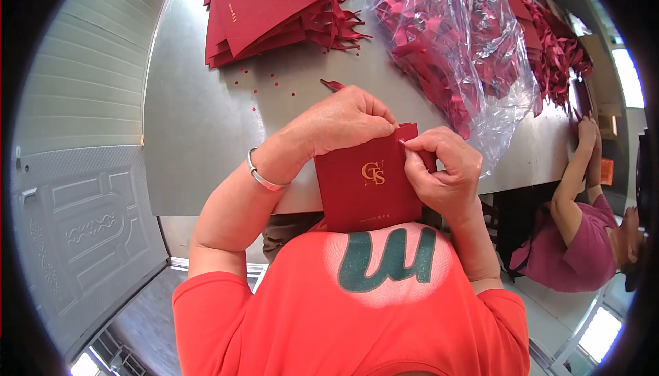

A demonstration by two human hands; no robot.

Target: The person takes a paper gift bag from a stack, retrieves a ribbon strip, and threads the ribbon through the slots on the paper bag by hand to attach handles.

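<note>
A dark red paper gift bag (350,190) with a gold emblem stands upright against my chest at the table's near edge. My left hand (353,118) is closed in a pinch at the bag's top edge, its fingers curled over the rim. At the top right of the bag, my right hand (446,166) pinches a small pink ribbon end (403,142) close to the bag's face. The rest of that ribbon is mostly hidden by my fingers. A dark red ribbon tip (332,85) sticks out behind my left hand.
Stacked red bags (268,15) with ribbon handles lie at the far left of the metal table (199,142). Small red paper dots are scattered near them. Clear plastic (480,46) holding many red ribbons lies at the far right. Another person (583,238) works at the right.
</note>
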